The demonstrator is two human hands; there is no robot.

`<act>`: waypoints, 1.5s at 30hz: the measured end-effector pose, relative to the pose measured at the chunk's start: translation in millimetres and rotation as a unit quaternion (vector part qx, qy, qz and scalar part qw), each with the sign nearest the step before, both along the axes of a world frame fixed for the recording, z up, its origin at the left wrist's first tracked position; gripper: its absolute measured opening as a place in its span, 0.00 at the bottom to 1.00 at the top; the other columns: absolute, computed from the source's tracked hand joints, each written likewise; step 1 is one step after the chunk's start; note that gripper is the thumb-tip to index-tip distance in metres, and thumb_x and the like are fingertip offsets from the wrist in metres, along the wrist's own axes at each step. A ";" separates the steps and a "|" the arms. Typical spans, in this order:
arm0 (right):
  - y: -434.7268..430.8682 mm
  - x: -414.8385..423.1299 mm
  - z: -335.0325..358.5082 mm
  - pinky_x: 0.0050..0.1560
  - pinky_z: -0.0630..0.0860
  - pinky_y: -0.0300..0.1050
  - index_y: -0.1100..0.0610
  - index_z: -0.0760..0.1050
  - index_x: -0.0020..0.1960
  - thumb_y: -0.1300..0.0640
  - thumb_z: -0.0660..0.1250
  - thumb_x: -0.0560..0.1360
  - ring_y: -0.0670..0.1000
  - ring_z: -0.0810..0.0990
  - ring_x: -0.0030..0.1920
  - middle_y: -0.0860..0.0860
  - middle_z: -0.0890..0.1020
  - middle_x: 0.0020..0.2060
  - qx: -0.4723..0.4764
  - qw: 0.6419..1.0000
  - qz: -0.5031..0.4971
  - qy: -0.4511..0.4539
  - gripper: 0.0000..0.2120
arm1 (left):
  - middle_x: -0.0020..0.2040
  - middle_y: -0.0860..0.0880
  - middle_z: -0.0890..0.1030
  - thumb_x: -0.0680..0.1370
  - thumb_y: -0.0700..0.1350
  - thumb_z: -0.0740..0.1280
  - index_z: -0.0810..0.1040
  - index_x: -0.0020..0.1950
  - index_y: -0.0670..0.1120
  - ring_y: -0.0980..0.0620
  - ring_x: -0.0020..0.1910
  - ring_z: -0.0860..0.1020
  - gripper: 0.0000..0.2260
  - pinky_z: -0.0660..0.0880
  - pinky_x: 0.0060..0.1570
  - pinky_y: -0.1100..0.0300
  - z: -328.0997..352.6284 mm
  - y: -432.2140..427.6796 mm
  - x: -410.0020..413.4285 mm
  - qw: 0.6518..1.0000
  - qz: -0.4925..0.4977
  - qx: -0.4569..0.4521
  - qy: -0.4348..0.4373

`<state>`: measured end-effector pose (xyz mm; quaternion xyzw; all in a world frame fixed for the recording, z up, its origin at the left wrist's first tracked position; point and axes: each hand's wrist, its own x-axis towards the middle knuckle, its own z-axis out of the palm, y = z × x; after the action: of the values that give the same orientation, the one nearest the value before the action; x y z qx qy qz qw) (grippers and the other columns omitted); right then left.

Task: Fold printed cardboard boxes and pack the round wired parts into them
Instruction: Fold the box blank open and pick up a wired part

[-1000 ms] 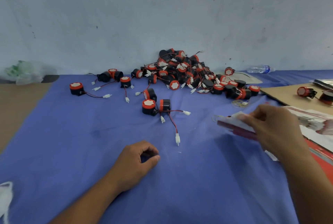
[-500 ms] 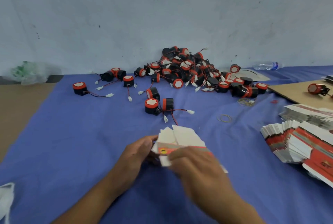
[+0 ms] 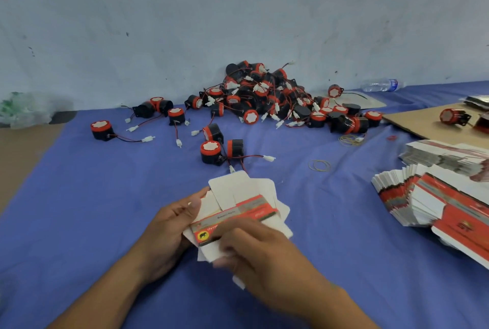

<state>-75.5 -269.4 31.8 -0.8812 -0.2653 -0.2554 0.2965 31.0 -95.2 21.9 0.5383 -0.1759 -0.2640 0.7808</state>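
Note:
A flat printed cardboard box [image 3: 238, 204], white with a red and grey band, sits between both hands above the blue cloth. My left hand [image 3: 169, 228] grips its left edge with the thumb on top. My right hand [image 3: 254, 249] holds its lower right part, fingers curled over the printed face. Just beyond the box lie two round black and red wired parts [image 3: 211, 151]. A big pile of the same wired parts [image 3: 267, 96] leans against the wall at the back.
Stacks of flat printed boxes [image 3: 434, 201] fan out at the right. A brown cardboard sheet [image 3: 420, 122] with two more parts lies far right. Rubber bands [image 3: 318, 165], a water bottle [image 3: 381, 85] and a plastic bag [image 3: 25, 109] lie around. The blue cloth [image 3: 79, 209] covers the table.
My right hand brought one flat box from the stack at the right to the middle. My left hand, which rested on the cloth, rose and took hold of the box's left edge.

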 end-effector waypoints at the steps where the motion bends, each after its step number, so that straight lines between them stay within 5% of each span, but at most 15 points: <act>1: -3.0 0.0 0.1 0.42 0.77 0.51 0.60 0.77 0.47 0.56 0.65 0.81 0.55 0.78 0.45 0.50 0.81 0.49 0.025 0.999 -0.027 0.010 0.08 | 0.63 0.43 0.81 0.79 0.48 0.60 0.81 0.63 0.53 0.43 0.60 0.81 0.16 0.80 0.50 0.57 0.0 -0.2 -0.2 1.000 -0.004 -0.006 -0.008; 6: -10.5 6.1 6.1 0.35 0.69 0.26 0.44 0.71 0.46 0.50 0.59 0.79 0.40 0.77 0.42 0.41 0.79 0.38 0.215 0.953 -0.210 0.024 0.04 | 0.62 0.43 0.81 0.75 0.51 0.68 0.65 0.75 0.54 0.44 0.57 0.82 0.29 0.81 0.49 0.55 -4.3 0.9 0.8 0.999 0.000 0.027 -0.039; 10: -3.5 3.6 6.4 0.35 0.72 0.28 0.45 0.71 0.47 0.46 0.58 0.80 0.42 0.78 0.41 0.43 0.80 0.43 0.202 0.961 -0.188 -0.017 0.07 | 0.61 0.44 0.82 0.64 0.60 0.79 0.61 0.74 0.62 0.43 0.60 0.81 0.43 0.79 0.54 0.56 -1.6 5.3 -0.3 0.992 -0.028 0.095 -0.078; 14: -2.1 5.2 4.3 0.35 0.76 0.48 0.58 0.74 0.45 0.58 0.60 0.82 0.53 0.78 0.38 0.51 0.80 0.41 0.043 0.971 -0.146 -0.187 0.09 | 0.57 0.47 0.84 0.77 0.46 0.71 0.69 0.71 0.54 0.48 0.54 0.83 0.23 0.79 0.49 0.61 -1.9 -1.0 -8.3 0.977 0.018 0.139 -0.162; 19: -22.1 -1.4 17.7 0.29 0.73 0.48 0.59 0.77 0.42 0.62 0.61 0.76 0.53 0.74 0.34 0.50 0.79 0.37 -0.046 0.976 -0.122 -0.174 0.07 | 0.45 0.47 0.86 0.81 0.38 0.65 0.84 0.52 0.48 0.50 0.41 0.83 0.10 0.80 0.41 0.59 -5.8 -3.9 -3.9 0.944 0.192 0.212 -0.166; 22: -35.3 -11.3 29.8 0.39 0.75 0.36 0.50 0.73 0.43 0.57 0.60 0.75 0.42 0.77 0.38 0.45 0.78 0.37 0.087 0.972 -0.192 -0.105 0.05 | 0.43 0.50 0.86 0.80 0.38 0.67 0.84 0.49 0.50 0.52 0.41 0.84 0.09 0.80 0.40 0.62 -6.9 -3.5 -2.9 0.937 0.176 0.239 -0.184; 25: -53.6 -13.1 47.7 0.40 0.67 0.22 0.48 0.71 0.44 0.53 0.62 0.80 0.31 0.75 0.39 0.37 0.79 0.36 0.276 0.884 -0.340 -0.163 0.06 | 0.43 0.54 0.86 0.79 0.39 0.67 0.84 0.49 0.51 0.55 0.42 0.84 0.09 0.80 0.42 0.61 -8.4 -7.6 -4.6 0.928 0.190 0.263 -0.182; 29: -72.7 -0.6 55.4 0.36 0.73 0.45 0.50 0.74 0.45 0.50 0.62 0.83 0.47 0.75 0.34 0.45 0.78 0.34 0.513 0.769 -0.378 -0.043 0.10 | 0.48 0.51 0.86 0.79 0.44 0.69 0.84 0.58 0.49 0.51 0.48 0.85 0.09 0.81 0.47 0.58 -10.4 -5.2 -6.0 0.961 0.072 0.209 -0.165; 32: -56.7 11.2 42.8 0.28 0.75 0.47 0.53 0.74 0.47 0.53 0.62 0.83 0.48 0.75 0.29 0.50 0.79 0.31 0.563 0.750 -0.334 0.097 0.07 | 0.46 0.48 0.85 0.76 0.63 0.67 0.84 0.54 0.50 0.54 0.46 0.81 0.19 0.78 0.47 0.55 -13.4 -7.4 -13.0 0.951 0.009 0.199 -0.236; 34: -43.0 17.8 34.0 0.30 0.80 0.55 0.54 0.73 0.49 0.53 0.63 0.83 0.48 0.77 0.29 0.50 0.81 0.29 0.540 0.768 -0.317 0.134 0.06 | 0.44 0.48 0.84 0.71 0.69 0.67 0.84 0.49 0.51 0.52 0.44 0.80 0.23 0.77 0.46 0.51 -12.0 -8.7 -8.6 0.969 0.079 0.139 -0.186; 36: -34.1 22.3 26.0 0.41 0.81 0.66 0.53 0.73 0.50 0.53 0.64 0.82 0.53 0.80 0.34 0.56 0.83 0.33 0.510 0.794 -0.295 0.150 0.04 | 0.50 0.46 0.85 0.72 0.61 0.71 0.84 0.51 0.51 0.47 0.48 0.83 0.17 0.80 0.49 0.52 -10.6 -9.3 -2.5 0.983 0.102 0.063 -0.138; 39: -25.1 21.0 15.8 0.53 0.80 0.49 0.39 0.69 0.59 0.50 0.69 0.78 0.45 0.84 0.49 0.46 0.85 0.47 0.358 0.898 -0.164 0.198 0.14 | 0.44 0.43 0.85 0.74 0.46 0.74 0.84 0.49 0.49 0.47 0.40 0.83 0.06 0.80 0.38 0.57 -8.3 -7.0 3.3 0.975 0.188 0.025 -0.112; 41: -16.0 17.6 6.3 0.63 0.72 0.35 0.31 0.52 0.73 0.43 0.74 0.72 0.37 0.73 0.66 0.32 0.76 0.63 0.175 0.951 -0.093 0.239 0.39 | 0.40 0.44 0.84 0.77 0.39 0.69 0.82 0.48 0.47 0.48 0.35 0.81 0.04 0.78 0.32 0.59 -8.1 -2.2 9.7 0.959 0.273 0.021 -0.078; 42: -11.6 16.0 0.7 0.72 0.65 0.40 0.33 0.37 0.77 0.37 0.73 0.69 0.40 0.64 0.73 0.32 0.69 0.69 0.084 0.958 -0.098 0.254 0.51 | 0.40 0.45 0.84 0.78 0.37 0.67 0.80 0.50 0.47 0.48 0.34 0.80 0.05 0.77 0.29 0.59 -7.4 0.9 13.1 0.950 0.306 0.020 -0.057; 45: -5.0 15.0 -13.1 0.79 0.38 0.55 0.39 0.18 0.72 0.30 0.64 0.69 0.47 0.47 0.80 0.41 0.63 0.76 -0.088 0.945 -0.132 0.285 0.57 | 0.44 0.47 0.85 0.80 0.37 0.65 0.76 0.53 0.47 0.50 0.38 0.83 0.06 0.79 0.32 0.56 -5.6 8.2 20.7 0.932 0.362 0.011 -0.013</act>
<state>-60.6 -274.4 18.8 -0.9669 -0.0723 -0.0060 0.2445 51.6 -87.0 16.3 0.5770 0.0237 0.0419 0.8153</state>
